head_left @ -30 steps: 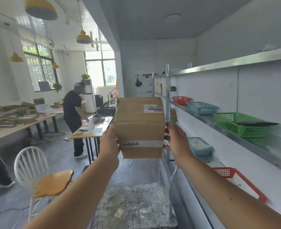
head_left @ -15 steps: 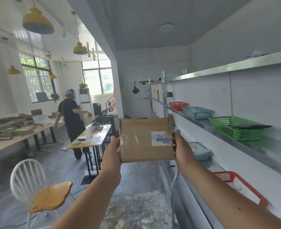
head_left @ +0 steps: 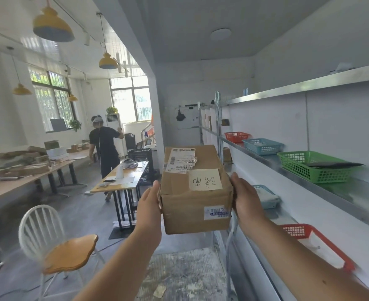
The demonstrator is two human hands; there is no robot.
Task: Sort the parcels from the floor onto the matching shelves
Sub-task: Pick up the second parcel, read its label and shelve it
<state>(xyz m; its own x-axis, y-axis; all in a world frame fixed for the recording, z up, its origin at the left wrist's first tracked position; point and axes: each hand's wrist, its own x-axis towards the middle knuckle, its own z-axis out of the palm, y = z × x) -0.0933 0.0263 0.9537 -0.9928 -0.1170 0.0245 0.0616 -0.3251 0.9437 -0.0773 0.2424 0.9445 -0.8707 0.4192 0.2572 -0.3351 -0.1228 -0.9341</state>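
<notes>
A person stands in a narrow aisle, holding a brown cardboard parcel (head_left: 195, 189) out in front at chest height. The left hand (head_left: 150, 206) presses flat against its left side and the right hand (head_left: 245, 199) against its right side, so each grip is closed on the box, which hangs clear of every surface. A printed shipping label (head_left: 181, 160) and a pale handwritten note (head_left: 205, 179) lie on its top face.

Just to the right runs a long metal shelf (head_left: 331, 193) along the white wall, its front edge near the right hand. On it sit a green basket (head_left: 311, 167), then farther back a blue basket (head_left: 263, 146) and a red basket (head_left: 236, 136). A lower level holds another red basket (head_left: 318, 246).

To the left the floor opens out. A white chair with a wooden seat (head_left: 57, 246) stands near the left arm. Beyond it is a narrow worktop (head_left: 122, 178), and another person in dark clothes (head_left: 105, 146) stands behind that.
</notes>
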